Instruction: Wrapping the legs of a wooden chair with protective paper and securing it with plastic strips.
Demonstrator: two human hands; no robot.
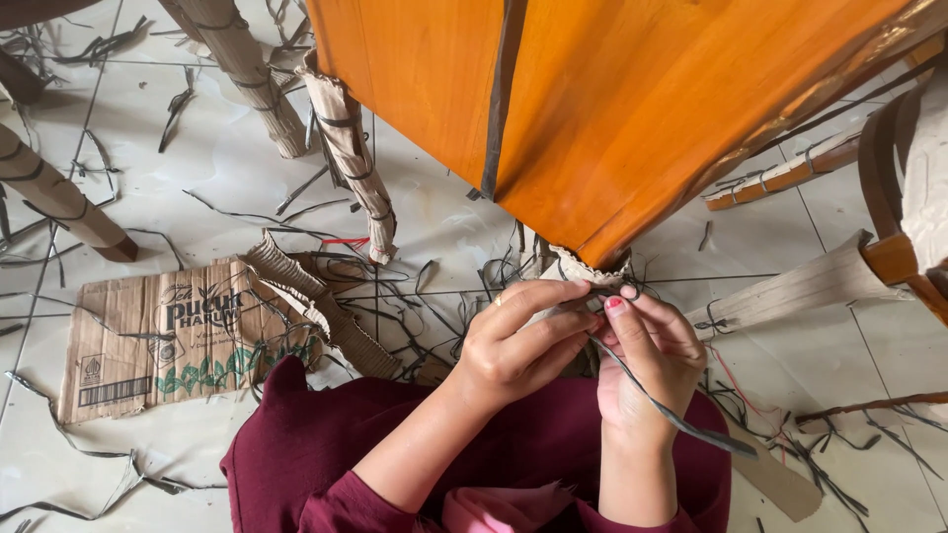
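Both hands pinch a dark flat strap [671,415] at the cardboard-wrapped leg [583,271] under the glossy orange table [612,109]: left hand [518,341] gripping near the wrap, right hand [647,355] holding the strap's trailing length. Beside that leg lie a printed cardboard sheet [148,336], corrugated scraps [316,301], cut strap bits on white tile, and other wrapped legs [351,148].

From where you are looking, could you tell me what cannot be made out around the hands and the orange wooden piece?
Head view only:
- Cardboard wrap at the orange wooden piece's corner: mostly hidden behind the left hand and right hand.
- Dark strap: its upper end is lost among the fingers.
- The wooden piece: cut off by the top edge.
- Printed cardboard sheet: partly covered by corrugated scraps.
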